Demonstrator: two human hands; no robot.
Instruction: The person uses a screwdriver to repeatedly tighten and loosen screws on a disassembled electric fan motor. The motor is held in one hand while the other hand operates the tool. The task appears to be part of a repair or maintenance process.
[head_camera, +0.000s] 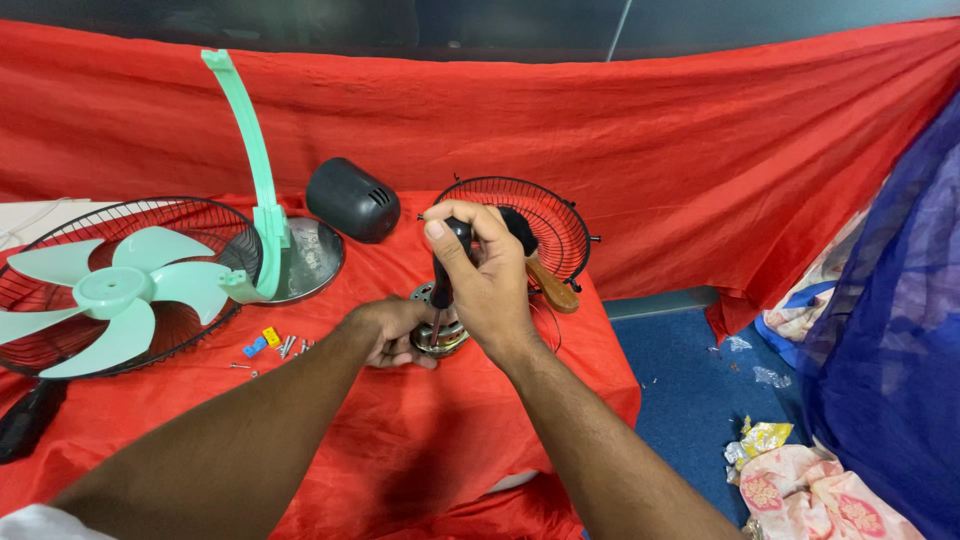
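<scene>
My right hand (490, 275) is closed around the black handle of a screwdriver (448, 262), held upright with its shaft pointing down into a round metal fan motor (438, 335). My left hand (390, 330) grips the left side of that motor and steadies it on the red cloth. The screwdriver's tip is hidden against the motor top.
A mint-green fan blade (110, 295) lies in a black wire guard (205, 225) at the left. A green stand arm (250, 150), a chrome base (315, 255), a black motor cover (352, 200), a second guard (550, 225), a wooden-handled tool (552, 288) and loose screws (275, 345) lie around. The table edge drops to blue floor at the right.
</scene>
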